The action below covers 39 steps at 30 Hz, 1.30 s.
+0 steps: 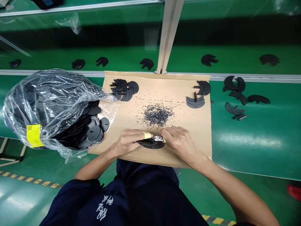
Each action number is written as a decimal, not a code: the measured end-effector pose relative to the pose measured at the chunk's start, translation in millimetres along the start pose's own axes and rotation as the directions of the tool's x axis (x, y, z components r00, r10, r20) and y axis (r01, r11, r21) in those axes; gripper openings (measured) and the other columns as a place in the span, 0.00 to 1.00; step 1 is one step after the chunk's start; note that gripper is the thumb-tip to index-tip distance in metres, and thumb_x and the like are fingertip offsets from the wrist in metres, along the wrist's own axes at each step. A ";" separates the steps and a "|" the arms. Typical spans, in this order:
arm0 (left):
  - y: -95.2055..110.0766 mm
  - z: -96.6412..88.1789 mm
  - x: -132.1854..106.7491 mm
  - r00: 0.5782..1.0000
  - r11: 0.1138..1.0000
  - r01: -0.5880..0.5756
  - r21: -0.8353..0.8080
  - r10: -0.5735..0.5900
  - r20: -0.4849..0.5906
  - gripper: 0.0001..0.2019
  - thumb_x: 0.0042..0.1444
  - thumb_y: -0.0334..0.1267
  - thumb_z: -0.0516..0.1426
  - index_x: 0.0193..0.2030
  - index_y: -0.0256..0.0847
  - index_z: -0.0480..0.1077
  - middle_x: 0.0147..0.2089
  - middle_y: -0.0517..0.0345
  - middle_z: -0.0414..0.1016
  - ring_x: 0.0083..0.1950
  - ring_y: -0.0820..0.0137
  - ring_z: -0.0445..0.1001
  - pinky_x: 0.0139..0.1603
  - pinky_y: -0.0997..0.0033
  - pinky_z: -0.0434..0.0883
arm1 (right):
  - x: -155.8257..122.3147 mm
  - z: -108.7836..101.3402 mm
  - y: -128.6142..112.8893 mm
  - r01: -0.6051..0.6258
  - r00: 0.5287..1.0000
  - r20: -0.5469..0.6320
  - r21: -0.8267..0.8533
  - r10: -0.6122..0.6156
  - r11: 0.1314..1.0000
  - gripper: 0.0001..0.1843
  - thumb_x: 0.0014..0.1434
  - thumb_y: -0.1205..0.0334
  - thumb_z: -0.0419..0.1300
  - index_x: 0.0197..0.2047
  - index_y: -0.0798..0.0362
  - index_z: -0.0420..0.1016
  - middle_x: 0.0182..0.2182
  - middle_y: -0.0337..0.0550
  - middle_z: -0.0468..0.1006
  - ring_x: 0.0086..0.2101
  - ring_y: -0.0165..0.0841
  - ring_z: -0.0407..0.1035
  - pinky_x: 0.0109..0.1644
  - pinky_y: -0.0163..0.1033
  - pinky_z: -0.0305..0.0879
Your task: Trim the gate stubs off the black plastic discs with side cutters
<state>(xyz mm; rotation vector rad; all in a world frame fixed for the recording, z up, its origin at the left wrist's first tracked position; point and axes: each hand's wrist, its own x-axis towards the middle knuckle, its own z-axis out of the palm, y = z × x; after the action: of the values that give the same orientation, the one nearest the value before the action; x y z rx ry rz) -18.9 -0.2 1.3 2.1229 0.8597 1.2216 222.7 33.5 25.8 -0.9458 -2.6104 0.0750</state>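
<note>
Close to my body, over the front of a cardboard sheet [131,150], my left hand [128,141] is closed on a curved black plastic part [152,144]. Pale yellow tape wraps one of its fingertips. My right hand [180,141] is closed around nippers; only their silvery head [158,138] shows, against the upper edge of the part, and the handles are hidden in my palm. Just beyond both hands lies a heap of tiny black plastic scraps [158,115] on the cardboard.
To the left, a clear plastic bag [47,94] with a yellow label spills black discs [94,133]. Several curved black parts [124,89] lie at the cardboard's back left, others [196,102] at its back right. More parts [235,110] rest on the green surface. A metal post [169,34] rises behind.
</note>
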 end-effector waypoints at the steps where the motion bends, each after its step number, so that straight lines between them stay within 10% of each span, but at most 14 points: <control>1: -0.9 0.2 -0.9 1.000 1.000 0.004 0.002 -0.004 -0.005 0.17 0.67 0.28 0.60 0.61 0.39 0.77 0.46 0.47 0.87 0.45 0.67 0.87 0.47 0.75 0.84 | -1.2 2.1 0.1 -0.018 1.000 0.019 0.049 0.017 0.999 0.16 0.61 0.81 0.51 0.31 0.52 0.70 0.23 0.39 0.70 0.25 0.33 0.57 0.31 0.39 0.49; 8: -0.9 -1.0 0.3 1.000 1.000 0.019 -0.018 -0.019 -0.007 0.12 0.67 0.29 0.61 0.55 0.37 0.80 0.44 0.46 0.87 0.43 0.68 0.87 0.46 0.77 0.83 | -7.8 13.2 -0.3 -0.098 0.994 0.090 0.438 0.065 0.894 0.12 0.61 0.78 0.52 0.36 0.54 0.73 0.29 0.41 0.77 0.30 0.32 0.68 0.34 0.36 0.57; 39: 5.1 -0.9 7.0 0.998 0.995 -0.017 -0.102 0.023 0.055 0.14 0.66 0.28 0.61 0.57 0.38 0.77 0.47 0.45 0.86 0.48 0.65 0.86 0.49 0.69 0.84 | -3.5 -8.0 -0.6 0.066 0.998 -0.011 0.035 -0.066 0.997 0.12 0.68 0.75 0.54 0.35 0.53 0.73 0.27 0.42 0.72 0.30 0.35 0.59 0.34 0.42 0.51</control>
<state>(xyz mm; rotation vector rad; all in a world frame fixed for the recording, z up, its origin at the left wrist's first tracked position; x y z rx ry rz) -15.6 1.8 9.1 2.0789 0.7378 1.1848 227.6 30.2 32.2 -0.8450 -2.6194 0.0993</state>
